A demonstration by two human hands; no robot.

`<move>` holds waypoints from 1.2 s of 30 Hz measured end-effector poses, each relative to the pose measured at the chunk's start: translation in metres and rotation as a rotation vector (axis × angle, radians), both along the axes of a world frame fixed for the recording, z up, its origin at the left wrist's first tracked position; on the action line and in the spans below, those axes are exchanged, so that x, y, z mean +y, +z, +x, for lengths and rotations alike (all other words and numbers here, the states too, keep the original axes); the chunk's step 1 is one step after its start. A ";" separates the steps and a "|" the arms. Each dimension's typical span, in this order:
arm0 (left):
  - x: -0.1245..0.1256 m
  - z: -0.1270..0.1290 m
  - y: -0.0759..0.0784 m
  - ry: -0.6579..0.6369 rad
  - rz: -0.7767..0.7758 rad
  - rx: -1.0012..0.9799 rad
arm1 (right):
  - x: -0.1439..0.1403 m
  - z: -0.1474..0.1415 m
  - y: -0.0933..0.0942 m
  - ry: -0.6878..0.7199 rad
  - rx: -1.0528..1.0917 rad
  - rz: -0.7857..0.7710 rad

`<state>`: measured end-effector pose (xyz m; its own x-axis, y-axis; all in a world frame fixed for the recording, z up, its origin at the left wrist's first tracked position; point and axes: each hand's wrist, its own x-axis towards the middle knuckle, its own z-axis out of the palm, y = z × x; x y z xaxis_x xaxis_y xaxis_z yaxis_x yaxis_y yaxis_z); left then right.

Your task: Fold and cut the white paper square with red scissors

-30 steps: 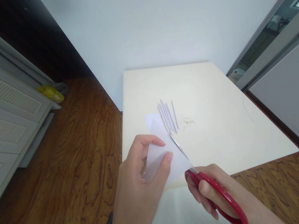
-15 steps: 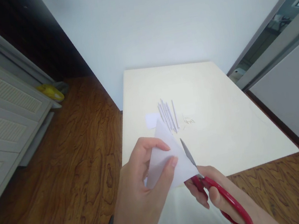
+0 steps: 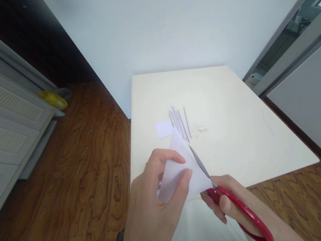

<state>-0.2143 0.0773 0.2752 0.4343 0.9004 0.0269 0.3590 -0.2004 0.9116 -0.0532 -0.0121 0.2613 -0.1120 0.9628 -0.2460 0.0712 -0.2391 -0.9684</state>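
**Hands cutting paper at the table edge**

Left hand [image 3: 156, 193] pinches a white paper triangle [image 3: 182, 169] above the table [image 3: 239, 124]; right hand [image 3: 237, 209] grips red scissors [image 3: 237, 209], blades along its right edge, near paper strips [image 3: 180, 123]

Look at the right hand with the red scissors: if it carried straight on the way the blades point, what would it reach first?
The right hand aims the scissors up and left along the paper triangle. Beyond it, the bundle of thin white strips on the table probably comes first, though depth is unclear.
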 end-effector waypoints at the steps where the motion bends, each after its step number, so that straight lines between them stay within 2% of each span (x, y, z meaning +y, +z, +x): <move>1: 0.000 0.000 0.000 -0.001 0.001 -0.003 | 0.000 0.000 0.001 0.002 -0.006 -0.003; 8: 0.000 0.003 -0.003 0.000 -0.023 -0.039 | 0.001 0.003 0.005 0.046 -0.092 -0.020; 31: 0.001 -0.002 -0.007 -0.009 -0.095 -0.058 | 0.004 -0.003 0.005 -0.011 0.006 -0.117; 36: 0.002 0.001 -0.006 -0.002 -0.093 -0.069 | 0.006 -0.004 0.007 0.006 -0.039 -0.108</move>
